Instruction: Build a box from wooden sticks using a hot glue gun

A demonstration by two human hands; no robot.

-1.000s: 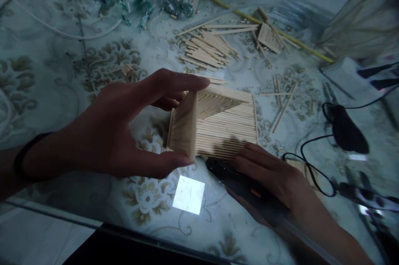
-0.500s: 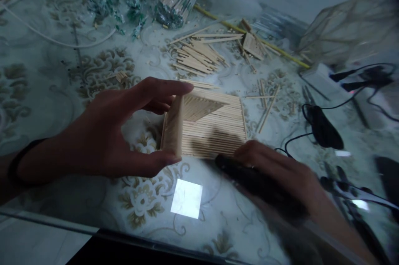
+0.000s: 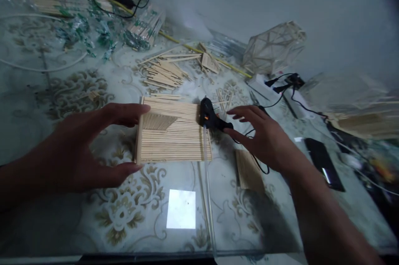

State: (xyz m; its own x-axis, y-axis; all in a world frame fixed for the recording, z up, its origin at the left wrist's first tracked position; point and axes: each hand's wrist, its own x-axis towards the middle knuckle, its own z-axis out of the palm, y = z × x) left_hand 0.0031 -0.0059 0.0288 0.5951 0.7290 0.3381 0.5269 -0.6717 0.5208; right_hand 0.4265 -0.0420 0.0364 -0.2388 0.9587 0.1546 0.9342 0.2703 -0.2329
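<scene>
A flat square panel of glued wooden sticks point(image 3: 177, 140) lies on the patterned table top point(image 3: 62, 90). A narrow stick wall point(image 3: 139, 132) stands along its left edge, and a sloped stick piece point(image 3: 158, 121) leans inside. My left hand point(image 3: 90, 148) spans that wall, index finger at its far end and thumb at its near end. My right hand point(image 3: 262, 132) grips the handle of a black glue gun point(image 3: 210, 118) at the panel's right edge. A clear glue stick point(image 3: 206, 165) trails from the gun toward me.
Loose sticks point(image 3: 165, 73) lie behind the panel, with wrapped stick bundles point(image 3: 143, 28) farther back. A faceted stick frame point(image 3: 274, 48) stands at the back right. A small stick panel point(image 3: 247, 169), a phone point(image 3: 324, 163) and cables point(image 3: 280, 82) are on the right. A bright light patch point(image 3: 181, 209) is near the front edge.
My right hand has carried the glue gun from the panel's near edge round to its right edge. The view has pulled back and risen. My left hand stays on the upright wall.
</scene>
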